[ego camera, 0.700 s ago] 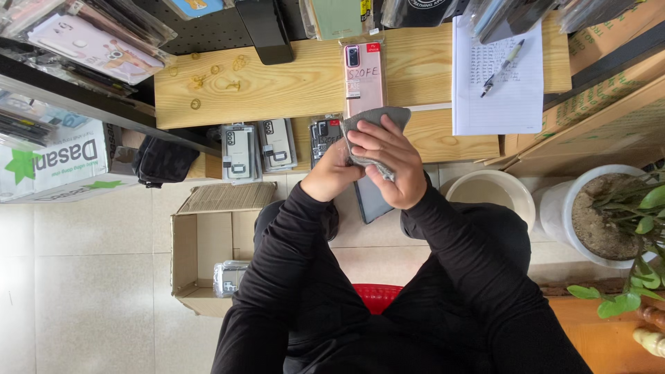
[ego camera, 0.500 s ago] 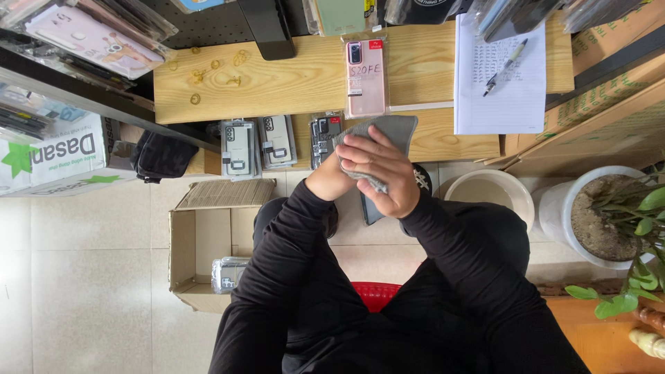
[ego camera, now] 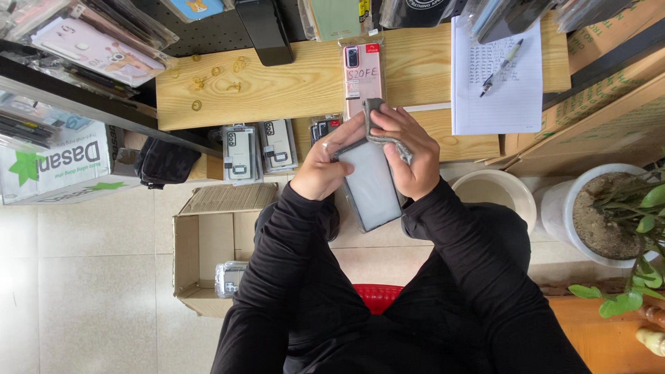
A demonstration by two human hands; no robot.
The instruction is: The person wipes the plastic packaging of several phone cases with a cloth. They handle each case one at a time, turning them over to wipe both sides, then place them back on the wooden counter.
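— Where's the phone (ego camera: 373,185)?

— Held in the air between both hands, just below the wooden desk (ego camera: 291,86)'s near edge and above the lap; its long axis runs away from the person, top end toward the desk, tilted slightly to the left.

— Which hand has it?

— The left hand (ego camera: 325,166); fingers curled around the phone's upper left edge, thumb on the face near the top corner; that grip carries it.

— And the right?

— The right hand (ego camera: 410,156) sits at the upper right edge, fingers closed on a grey cloth (ego camera: 385,130); the cloth is bunched against the phone's top end, pressed on the glass.

— So which way does the glass lie from the cloth?

— Toward the person; nearly all the bare face stretches down from the right fingers, along the long axis.

— Anything close by?

— A pink case (ego camera: 364,75) lies on the desk just beyond the cloth; a pen (ego camera: 501,67) on a written sheet (ego camera: 506,104) further right, well apart.
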